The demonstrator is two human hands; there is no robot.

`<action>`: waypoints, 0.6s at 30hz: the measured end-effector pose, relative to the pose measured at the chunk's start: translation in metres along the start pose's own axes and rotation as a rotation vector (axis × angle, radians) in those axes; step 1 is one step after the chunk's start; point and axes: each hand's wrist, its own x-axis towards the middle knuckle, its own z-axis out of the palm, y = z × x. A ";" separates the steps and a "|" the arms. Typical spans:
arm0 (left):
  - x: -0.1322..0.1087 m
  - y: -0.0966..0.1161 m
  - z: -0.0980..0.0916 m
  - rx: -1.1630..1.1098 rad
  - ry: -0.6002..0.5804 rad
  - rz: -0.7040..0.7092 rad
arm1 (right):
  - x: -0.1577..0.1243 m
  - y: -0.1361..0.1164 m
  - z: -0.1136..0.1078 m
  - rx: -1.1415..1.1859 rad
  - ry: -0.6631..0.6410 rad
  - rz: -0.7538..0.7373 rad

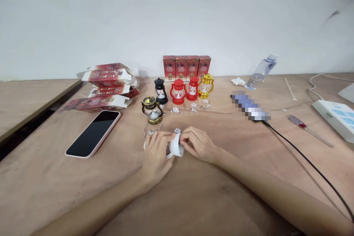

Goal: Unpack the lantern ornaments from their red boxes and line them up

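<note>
A small white lantern (176,146) lies on its side between my hands, its round base turned to the right. My left hand (158,152) is wrapped round its body and hides much of it. At the base, the fingers of my right hand (199,143) are pinched together; whatever they may hold there is hidden. Just beyond my hands stand a black-and-gold lantern (152,110), a black lantern (160,91), two red lanterns (178,92) and a gold lantern (205,86). Thin wire pieces and little white tags (176,110) lie before them.
Several red boxes (181,67) stand against the wall. Flattened red cartons (107,88) and a phone (94,134) are on the left. To the right lie a tilted plastic bottle (261,72), a device on a black cable (293,138), a screwdriver (309,129) and a power strip (336,118).
</note>
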 end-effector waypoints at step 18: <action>-0.001 -0.002 0.003 -0.078 0.069 -0.024 | -0.007 -0.001 0.001 -0.004 0.145 -0.010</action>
